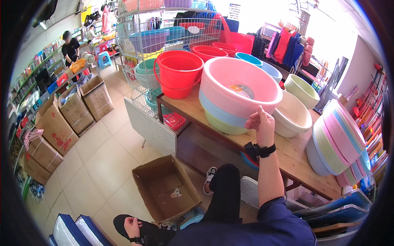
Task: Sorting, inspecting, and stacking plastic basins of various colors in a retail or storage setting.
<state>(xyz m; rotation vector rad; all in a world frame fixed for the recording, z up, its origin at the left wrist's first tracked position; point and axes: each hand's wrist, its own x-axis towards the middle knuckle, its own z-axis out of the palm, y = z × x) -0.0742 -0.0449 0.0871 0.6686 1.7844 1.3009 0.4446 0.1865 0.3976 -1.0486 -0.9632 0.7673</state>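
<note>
My right hand [261,124] is raised at the near rim of a stack of round plastic basins [240,92], pink on top, then blue and pale green below. Thumb and fingertips meet close to the pink rim; whether they pinch it cannot be told. The stack stands on a wooden-topped table [227,138], between a red plastic bucket [180,75] and a cream plastic basin [292,117]. My left hand [132,227] rests on my bent left knee, fingers loosely curled, holding nothing visible. An open cardboard box [167,187] sits on the floor between my hands and the table.
A grey board [150,126] leans near the table's left end, beside a wire rack [141,52] of basins. Tilted basin stacks [335,138] fill the table's right end. Panels [338,212] stand at lower right. Cardboard cartons [58,129] line the left shelves; a person [70,49] stands beyond.
</note>
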